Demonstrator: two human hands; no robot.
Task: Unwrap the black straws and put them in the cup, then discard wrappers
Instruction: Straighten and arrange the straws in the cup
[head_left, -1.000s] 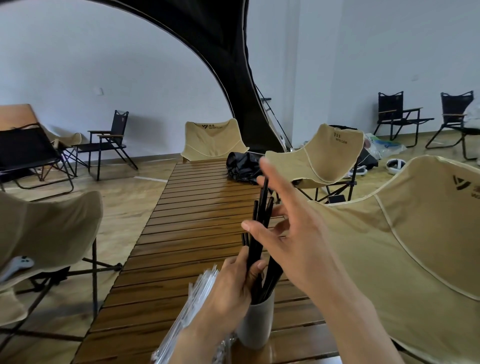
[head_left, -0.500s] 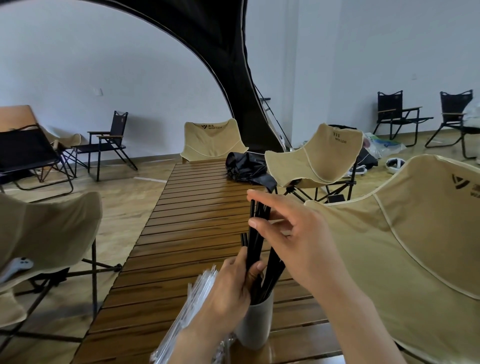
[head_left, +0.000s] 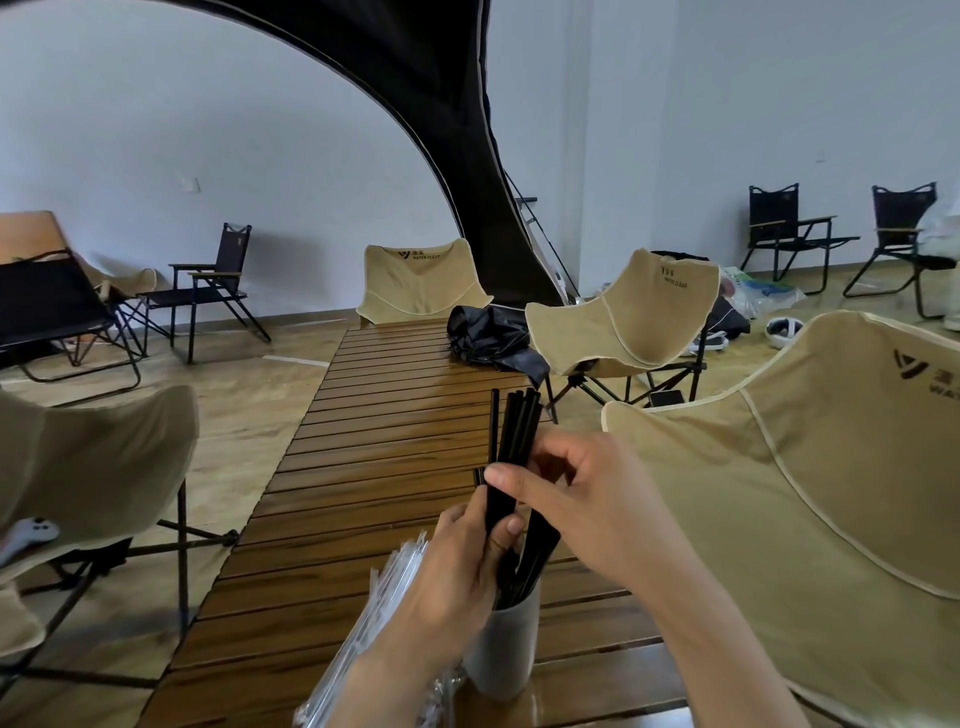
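A pale grey cup (head_left: 506, 654) stands on the slatted wooden table (head_left: 384, 447) near its front edge. Several black straws (head_left: 511, 431) stick up out of it in a bundle. My left hand (head_left: 457, 566) holds the lower part of the bundle just above the cup's rim, thumb against the straws. My right hand (head_left: 576, 499) comes in from the right and its curled fingers grip the bundle higher up. A stack of clear plastic wrappers (head_left: 374, 634) is under my left hand and wrist, left of the cup.
Beige folding camp chairs stand close by on the right (head_left: 810, 493), on the left (head_left: 88, 467) and at the far end (head_left: 421, 280). A crumpled black bag (head_left: 488, 338) lies on the far part of the table. Black chairs line the walls.
My right hand has come down along the straws and its fingers have curled round the bundle. The left hand and the cup have stayed put.
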